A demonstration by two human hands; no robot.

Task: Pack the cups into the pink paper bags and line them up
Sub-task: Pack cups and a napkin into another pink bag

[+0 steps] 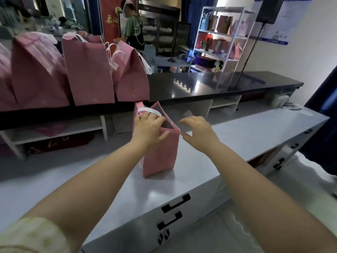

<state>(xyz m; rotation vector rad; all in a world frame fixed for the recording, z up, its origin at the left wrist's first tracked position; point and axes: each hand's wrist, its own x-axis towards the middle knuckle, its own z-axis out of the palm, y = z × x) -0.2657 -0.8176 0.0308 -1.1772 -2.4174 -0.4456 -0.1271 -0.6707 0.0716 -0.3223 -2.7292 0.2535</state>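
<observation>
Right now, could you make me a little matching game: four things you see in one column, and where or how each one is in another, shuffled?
Things:
1. left hand
2. right hand
3. single pink bag
4. row of pink bags

Places or states:
A. lined up on the black counter
B. upright on the grey worktop
C. open, beside the single pink bag
D. gripping the single pink bag's top edge

Pairs: 1-D, 2-C, 3-B, 4-A.

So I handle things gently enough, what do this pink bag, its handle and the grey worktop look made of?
The pink bag: matte paper, crisp folded edges. Its handle: flat white strip, probably paper. The worktop: smooth grey, soft sheen, perhaps metal or laminate; unclear.
</observation>
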